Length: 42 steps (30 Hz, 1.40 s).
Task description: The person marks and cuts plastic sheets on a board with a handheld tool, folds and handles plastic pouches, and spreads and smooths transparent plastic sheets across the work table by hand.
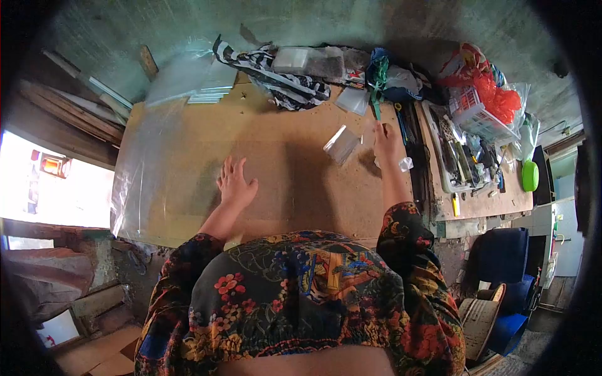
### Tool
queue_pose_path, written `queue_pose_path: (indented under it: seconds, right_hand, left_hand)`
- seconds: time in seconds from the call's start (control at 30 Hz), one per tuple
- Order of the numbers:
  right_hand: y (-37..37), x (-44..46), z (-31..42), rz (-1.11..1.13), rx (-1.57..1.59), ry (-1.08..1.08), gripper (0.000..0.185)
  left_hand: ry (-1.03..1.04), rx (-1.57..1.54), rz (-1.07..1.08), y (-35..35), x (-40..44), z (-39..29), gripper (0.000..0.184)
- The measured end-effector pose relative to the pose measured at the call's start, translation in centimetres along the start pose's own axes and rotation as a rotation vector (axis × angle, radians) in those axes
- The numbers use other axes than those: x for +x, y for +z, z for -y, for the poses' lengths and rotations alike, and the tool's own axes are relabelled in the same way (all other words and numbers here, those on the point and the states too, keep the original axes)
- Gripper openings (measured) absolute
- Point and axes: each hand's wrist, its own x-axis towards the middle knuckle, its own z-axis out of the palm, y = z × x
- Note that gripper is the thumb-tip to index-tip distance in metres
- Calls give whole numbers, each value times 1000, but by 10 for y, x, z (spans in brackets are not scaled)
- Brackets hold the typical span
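My left hand (236, 183) lies on the brown work board (263, 135) with its fingers spread, holding nothing. Further right, my right hand (385, 143) has its fingers curled in near the board's right side. A faint clear edge shows by its fingertips, but what they hold is too indistinct to name. Just left of that hand, a small clear plastic sheet (342, 145) catches the light on the board. Behind the fingers is a green strip (376, 108). Crumpled clear plastic (406, 164) sits beside my right wrist.
Stacked clear sheets (210, 93) lie at the back left. Black-and-white striped cloth (288, 88) and bags line the wall. On the right stand a tray of tools (461, 153), a white basket (476, 116) with red bags, and a yellow-handled cutter (456, 203). A blue chair (503, 254) stands below.
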Motion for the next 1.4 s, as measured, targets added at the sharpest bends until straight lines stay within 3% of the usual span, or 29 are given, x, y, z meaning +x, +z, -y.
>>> queue_pose_path:
  seconds: [0.2, 0.27, 0.33, 0.37, 0.43, 0.47, 0.53, 0.57, 0.63, 0.73, 0.83, 0.9, 1.03, 1.17, 1.23, 1.3, 1.37, 1.4]
  right_hand:
    - [-27, -17, 50, 396, 358, 275, 8]
    - [-30, -22, 51, 499, 438, 256, 5]
    - [-32, -32, 56, 605, 518, 237, 3]
    - [-30, -41, 64, 716, 630, 260, 5]
    - [-22, -58, 74, 832, 743, 281, 7]
    - [-18, -66, 77, 944, 789, 247, 8]
    - [-8, -81, 79, 1076, 902, 204, 13]
    - [-5, -87, 80, 1076, 904, 203, 13]
    - [-1, -94, 81, 988, 914, 317, 14]
    - [6, -107, 70, 1078, 976, 322, 9]
    - [15, -124, 54, 1072, 953, 361, 11]
    - [17, -131, 46, 952, 963, 389, 12]
    - [32, -138, 31, 922, 857, 406, 12]
    - [38, -138, 39, 871, 698, 428, 10]
    - [42, -127, 39, 864, 646, 416, 9]
    - [45, -109, 33, 749, 393, 168, 8]
    - [42, -92, 48, 403, 103, -79, 11]
    - [48, -70, 22, 275, -55, -234, 10]
  left_hand:
    - [51, 75, -55, -5, -3, -13, 57]
    - [106, 47, -92, -7, -4, -24, 57]
    - [458, -401, -131, -14, -4, -41, 61]
    - [455, -400, -131, -20, -6, -54, 61]
    - [534, -663, 64, -37, -11, -86, 66]
    - [532, -661, 60, -33, -8, -92, 66]
    - [377, -1099, 471, -27, -4, -101, 63]
    - [377, -1097, 470, -26, -6, -103, 63]
    - [247, -1396, 663, -29, -12, -109, 48]
    - [167, -1288, 777, -29, -18, -105, 32]
    - [192, -1202, 670, -12, -23, -85, 17]
    - [150, -1138, 595, -4, -26, -65, 17]
    - [38, -1021, 513, -4, -36, -28, 20]
    - [-35, -1137, 470, -8, -38, -10, 21]
    - [-50, -972, 441, -21, -37, -9, 20]
    - [-68, -1001, 377, -19, -34, 0, 21]
    - [-92, -1027, 315, -23, -33, 10, 22]
    - [-75, -951, 266, -28, -33, 18, 22]
